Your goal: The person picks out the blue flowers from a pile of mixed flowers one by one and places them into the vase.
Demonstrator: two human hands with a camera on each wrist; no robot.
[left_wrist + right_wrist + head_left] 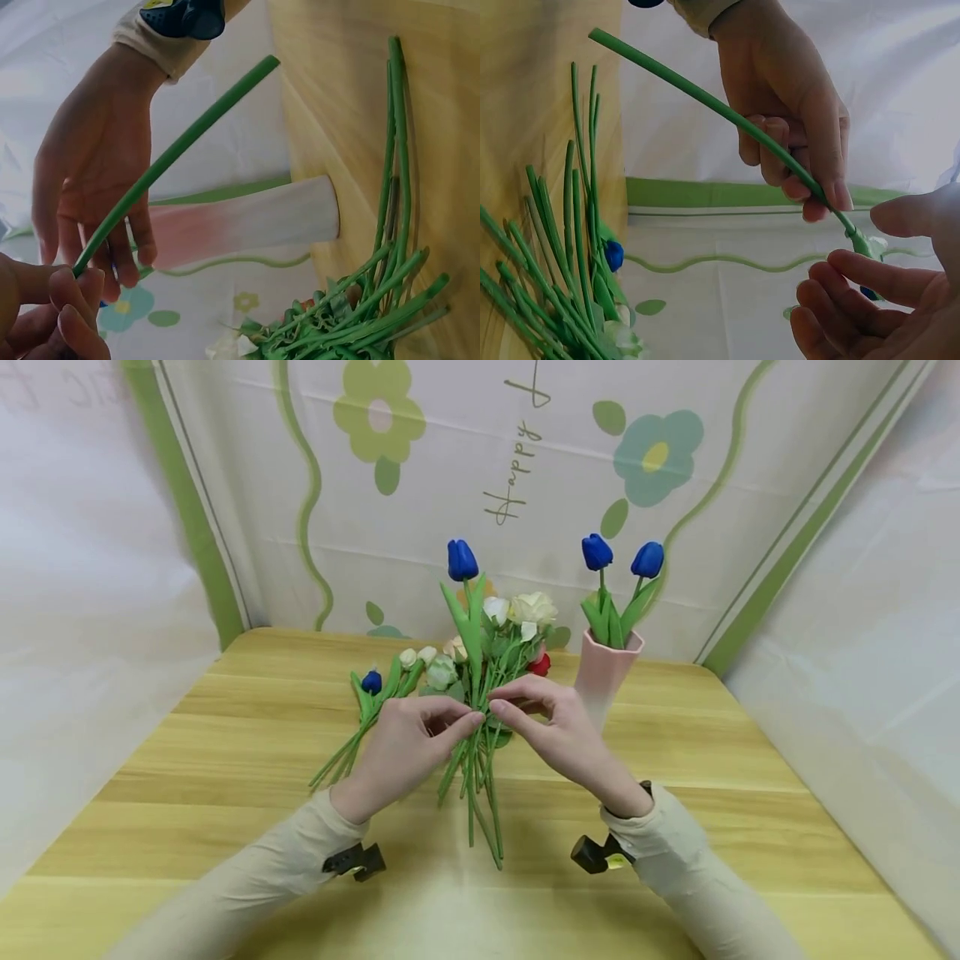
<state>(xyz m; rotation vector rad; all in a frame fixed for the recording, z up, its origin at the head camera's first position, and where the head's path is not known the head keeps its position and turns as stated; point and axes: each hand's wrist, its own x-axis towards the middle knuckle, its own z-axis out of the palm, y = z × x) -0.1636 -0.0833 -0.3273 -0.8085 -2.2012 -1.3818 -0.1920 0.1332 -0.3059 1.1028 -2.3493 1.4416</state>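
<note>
My left hand (408,745) pinches the stem of an upright artificial blue tulip (462,561) between thumb and fingertips. In the left wrist view the tulip's green stem (169,165) slants up from those fingertips, its cut end free. Facing it, my right hand (561,727) hovers close to the stem with thumb and fingers parted; the right wrist view shows the right hand (900,281) holding nothing. Behind the right hand, a pink-and-white vase (609,667) carries two blue tulips (597,552).
A pile of mixed artificial flowers lies beyond the hands, including a cream rose (533,608) and a red flower (540,664), stems towards me. Left of it lie a small blue tulip (372,682) and white buds (408,657). A printed cloth (465,468) hangs behind the wooden table (247,760).
</note>
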